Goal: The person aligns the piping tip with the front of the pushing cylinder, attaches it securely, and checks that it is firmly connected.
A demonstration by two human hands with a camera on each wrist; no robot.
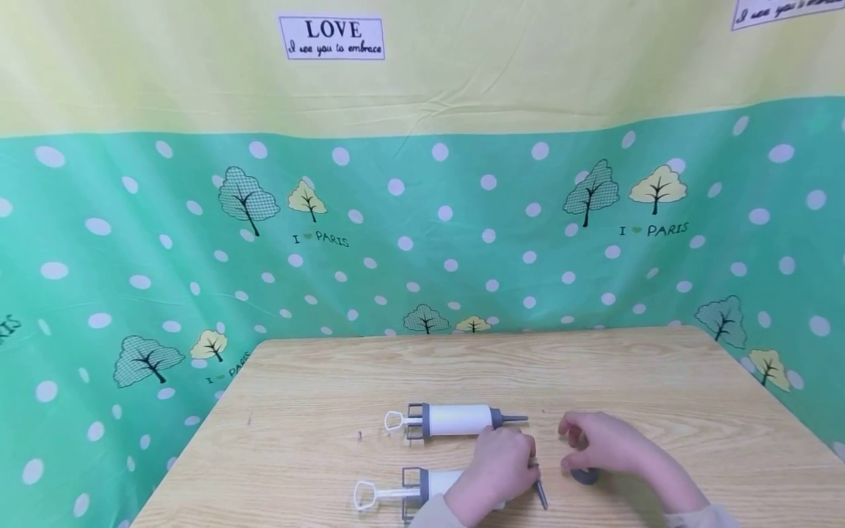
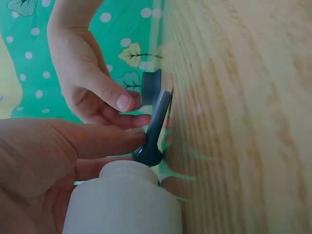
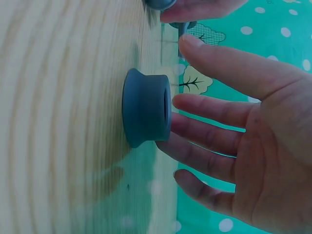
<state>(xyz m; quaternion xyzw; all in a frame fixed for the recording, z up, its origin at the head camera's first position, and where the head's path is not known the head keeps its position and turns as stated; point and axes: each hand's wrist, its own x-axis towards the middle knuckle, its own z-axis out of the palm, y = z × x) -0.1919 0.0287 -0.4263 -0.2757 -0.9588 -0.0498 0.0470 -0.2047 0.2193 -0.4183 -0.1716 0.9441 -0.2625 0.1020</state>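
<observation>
My left hand (image 1: 502, 466) pinches a dark grey nozzle (image 2: 155, 129) between thumb and fingers, at the bare neck of a white barrel (image 2: 124, 204). That barrel belongs to the nearer syringe-like tool (image 1: 444, 480), which lies on the table with a white looped plunger handle (image 1: 366, 495) and is partly hidden by the hand. A flared dark grey ring cap (image 3: 148, 108) stands on the wood. Beside it is my right hand (image 1: 607, 442), fingers loosely spread and holding nothing; in the right wrist view the fingertips are close to the cap, and I cannot tell whether they touch.
A second tool of the same kind (image 1: 461, 419) lies farther back, its grey nozzle attached and pointing right. A tiny object (image 1: 359, 435) sits left of it on the wooden table (image 1: 297, 389). A patterned green and yellow cloth (image 1: 422, 220) hangs behind the table.
</observation>
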